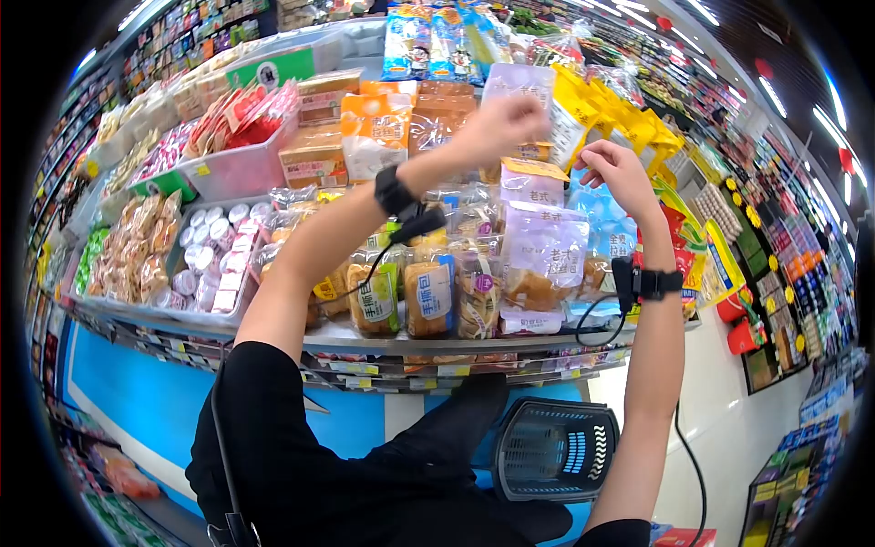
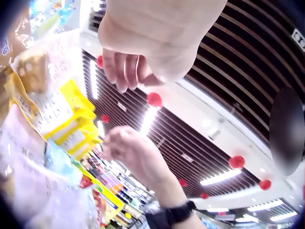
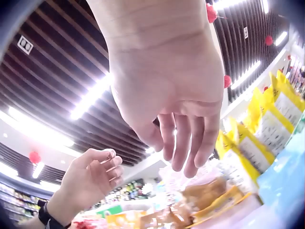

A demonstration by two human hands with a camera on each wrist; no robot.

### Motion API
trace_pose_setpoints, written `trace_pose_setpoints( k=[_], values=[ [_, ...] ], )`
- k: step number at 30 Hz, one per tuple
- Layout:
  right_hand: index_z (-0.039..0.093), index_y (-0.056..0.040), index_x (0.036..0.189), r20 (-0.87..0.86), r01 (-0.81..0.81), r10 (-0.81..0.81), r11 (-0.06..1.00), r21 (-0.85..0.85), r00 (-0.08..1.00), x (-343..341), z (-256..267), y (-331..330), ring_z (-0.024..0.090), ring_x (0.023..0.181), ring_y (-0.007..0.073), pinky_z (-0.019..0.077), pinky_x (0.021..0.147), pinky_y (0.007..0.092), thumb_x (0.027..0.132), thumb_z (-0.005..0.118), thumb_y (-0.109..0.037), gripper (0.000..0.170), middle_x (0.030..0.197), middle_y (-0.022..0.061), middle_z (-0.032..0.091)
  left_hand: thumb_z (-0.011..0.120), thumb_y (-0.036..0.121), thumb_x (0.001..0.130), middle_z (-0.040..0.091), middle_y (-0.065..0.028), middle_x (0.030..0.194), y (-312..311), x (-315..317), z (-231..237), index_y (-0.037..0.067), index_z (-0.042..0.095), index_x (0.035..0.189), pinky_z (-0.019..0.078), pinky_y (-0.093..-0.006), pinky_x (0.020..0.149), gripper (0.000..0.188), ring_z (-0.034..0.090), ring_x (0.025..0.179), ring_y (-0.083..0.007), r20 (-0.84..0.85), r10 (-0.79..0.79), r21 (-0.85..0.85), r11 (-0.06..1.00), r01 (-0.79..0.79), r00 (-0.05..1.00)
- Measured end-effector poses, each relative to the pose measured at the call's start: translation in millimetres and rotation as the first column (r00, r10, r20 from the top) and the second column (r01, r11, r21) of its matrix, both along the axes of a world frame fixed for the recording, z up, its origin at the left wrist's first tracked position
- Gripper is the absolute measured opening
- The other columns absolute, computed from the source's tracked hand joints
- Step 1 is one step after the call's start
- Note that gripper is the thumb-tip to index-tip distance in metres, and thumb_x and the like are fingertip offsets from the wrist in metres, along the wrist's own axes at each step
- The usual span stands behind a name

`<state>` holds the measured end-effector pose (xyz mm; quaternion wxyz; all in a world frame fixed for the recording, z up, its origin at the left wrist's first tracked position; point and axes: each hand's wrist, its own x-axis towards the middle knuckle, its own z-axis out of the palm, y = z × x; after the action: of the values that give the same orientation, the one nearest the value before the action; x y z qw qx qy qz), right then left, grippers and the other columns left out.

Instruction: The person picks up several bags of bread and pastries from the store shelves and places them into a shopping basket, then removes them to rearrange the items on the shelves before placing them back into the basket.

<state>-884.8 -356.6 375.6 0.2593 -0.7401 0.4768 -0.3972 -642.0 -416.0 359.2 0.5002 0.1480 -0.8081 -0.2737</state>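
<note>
My left hand [image 1: 512, 128] hangs in the air over the bread display, its fingers loosely bent and holding nothing. To its right my right hand [image 1: 622, 178] is raised too, palm turned inward, fingers relaxed and bare in the right wrist view. Nearest below them stand lilac bread bags [image 1: 547, 242] with a window showing brown bread. A light blue bag [image 1: 602, 232] lies under the right hand. Behind the hands lean yellow bags [image 1: 629, 114] and another lilac bag [image 1: 519, 82]. An orange-and-white bag [image 1: 375, 132] stands left of the left hand.
Packed loaves [image 1: 428, 296] line the shelf's front edge. Left are a bin of white tubs [image 1: 210, 232] and a pink bin [image 1: 241, 173] of red packets. A dark shopping basket [image 1: 556, 451] is below, by the person's legs. Cables hang from both wrist cameras.
</note>
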Motion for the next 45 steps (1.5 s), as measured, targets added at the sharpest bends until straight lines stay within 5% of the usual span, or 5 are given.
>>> trace_pose_setpoints(
  k=[8, 19, 30, 35, 45],
  values=[
    [0.062, 0.0029, 0.105, 0.237, -0.359, 0.403, 0.91, -0.208, 0.884, 104, -37, 127, 0.063, 0.098, 0.0192, 0.0489, 0.087, 0.0313, 0.096, 0.053, -0.02, 0.026, 0.104, 0.0119, 0.067, 0.064, 0.024, 0.092, 0.063, -0.0112, 0.097, 222, 66, -58, 0.001, 0.062, 0.103, 0.0523, -0.0356, 0.071, 0.025, 0.064, 0.082, -0.0254, 0.239, -0.446, 0.145, 0.895, 0.423, 0.862],
    [0.019, 0.004, 0.149, 0.744, -0.28, 0.173, 0.96, 0.02, 0.646, 203, -208, 192, 0.018, 0.145, 0.0295, 0.0134, 0.117, 0.0397, 0.091, 0.05, -0.029, 0.073, 0.156, 0.0179, 0.021, 0.045, 0.023, 0.096, 0.018, -0.0237, 0.152, 268, 75, -213, -0.004, 0.024, 0.148, 0.0187, -0.0428, 0.116, 0.062, 0.018, 0.143, -0.0376, 0.082, 0.105, 0.359, 0.925, -0.127, 0.991],
    [0.062, -0.0027, 0.115, 0.343, -0.494, 0.4, 0.831, 0.255, 0.85, 148, -226, 207, 0.056, 0.105, 0.0227, 0.0443, 0.092, 0.0345, 0.079, 0.075, -0.025, 0.044, 0.111, 0.0111, 0.06, 0.054, 0.017, 0.09, 0.051, -0.0084, 0.119, 262, 53, -227, 0.011, 0.058, 0.109, 0.0376, -0.0423, 0.097, 0.02, 0.044, 0.121, -0.0196, -0.153, -0.197, 0.901, 0.376, 0.219, 0.968],
    [0.061, -0.0034, 0.113, 0.443, -0.452, 0.193, 0.655, 0.606, 0.875, 133, -239, 226, 0.064, 0.079, 0.0154, 0.0554, 0.069, 0.0269, 0.079, 0.08, -0.029, 0.047, 0.095, 0.0087, 0.061, 0.053, 0.04, 0.098, 0.029, -0.0202, 0.142, 263, 52, -248, 0.002, 0.016, 0.148, 0.0473, -0.0408, 0.1, 0.074, 0.043, 0.13, -0.0299, -0.515, -0.469, 0.844, -0.131, 0.52, 0.717],
    [0.052, 0.0004, 0.123, 0.484, -0.548, 0.308, 0.668, 0.503, 0.819, 96, -282, 228, 0.066, 0.076, 0.0181, 0.0561, 0.061, 0.0287, 0.087, 0.071, -0.024, 0.048, 0.098, 0.0118, 0.059, 0.037, 0.043, 0.103, 0.063, -0.0185, 0.098, 262, 26, -275, -0.004, 0.043, 0.128, 0.0592, -0.0325, 0.064, 0.053, 0.069, 0.087, -0.0279, -0.399, -0.628, 0.908, -0.169, 0.384, 0.668]
  ],
)
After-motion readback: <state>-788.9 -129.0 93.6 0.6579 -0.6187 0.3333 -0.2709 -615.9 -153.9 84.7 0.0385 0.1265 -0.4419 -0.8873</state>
